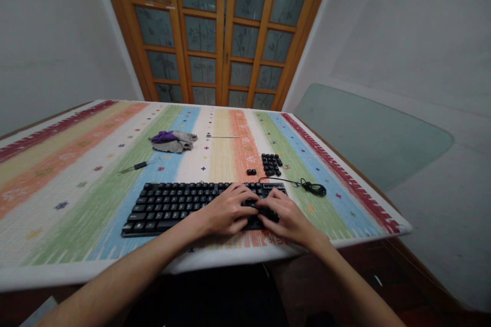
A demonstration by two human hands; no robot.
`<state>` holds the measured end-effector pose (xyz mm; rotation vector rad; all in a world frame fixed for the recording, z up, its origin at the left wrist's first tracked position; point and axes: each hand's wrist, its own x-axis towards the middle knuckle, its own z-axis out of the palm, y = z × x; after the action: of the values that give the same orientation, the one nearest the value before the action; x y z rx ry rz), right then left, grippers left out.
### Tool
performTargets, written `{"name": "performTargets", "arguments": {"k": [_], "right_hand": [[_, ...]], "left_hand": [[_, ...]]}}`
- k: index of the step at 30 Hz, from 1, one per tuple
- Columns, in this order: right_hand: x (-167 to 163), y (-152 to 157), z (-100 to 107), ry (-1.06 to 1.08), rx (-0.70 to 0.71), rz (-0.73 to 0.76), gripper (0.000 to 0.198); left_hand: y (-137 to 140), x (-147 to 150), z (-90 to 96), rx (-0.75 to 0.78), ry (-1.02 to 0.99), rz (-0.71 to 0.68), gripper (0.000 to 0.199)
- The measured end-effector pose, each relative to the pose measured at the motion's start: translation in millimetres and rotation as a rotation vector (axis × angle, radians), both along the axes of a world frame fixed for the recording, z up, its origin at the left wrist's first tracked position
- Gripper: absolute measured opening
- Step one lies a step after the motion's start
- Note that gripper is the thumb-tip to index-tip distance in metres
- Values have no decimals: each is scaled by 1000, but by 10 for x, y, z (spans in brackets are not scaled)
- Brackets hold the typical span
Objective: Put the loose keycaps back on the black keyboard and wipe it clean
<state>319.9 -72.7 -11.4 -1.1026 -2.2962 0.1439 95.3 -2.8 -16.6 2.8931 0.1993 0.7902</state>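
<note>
Head cam: black keyboard flat on table, lengthwise along near edge. L & mid keys in plain sight, R end mostly under fingers. L hand over R part of keyboard, palm down, fingers bent. R hand at R end, fingers curled inward, tips up against L hand's. Grip, both hands: cannot tell whether open or shut; view of tips poor (dark keys, fingers overlapping), maybe a key btwn them.

Beyond R end of keyboard: cluster of loose black keycaps, packed close; pair of keycaps just L of same, side by side, apart from cluster. Black cable nr keyboard's rear R, thin run out to bundled coil on R, also on table.

Far side, L of ctr: crumpled grey cloth w/ purple piece on its L part. R of cloth: thin rod, lying crosswise, small knob at L end. Nearer, L: small tool, dark body, thin ends, lying aslant.

Under all: striped tablecloth, multicol., small motifs. Bkgd: wooden doors w/ frosted panes, plant patterns; pale walls L & R.
</note>
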Motion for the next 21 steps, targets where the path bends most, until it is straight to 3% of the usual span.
{"name": "performTargets", "arguments": {"k": [21], "right_hand": [[-30, -30, 5, -29, 30, -15, 15]], "left_hand": [[6, 10, -24, -2, 19, 6, 26]]}}
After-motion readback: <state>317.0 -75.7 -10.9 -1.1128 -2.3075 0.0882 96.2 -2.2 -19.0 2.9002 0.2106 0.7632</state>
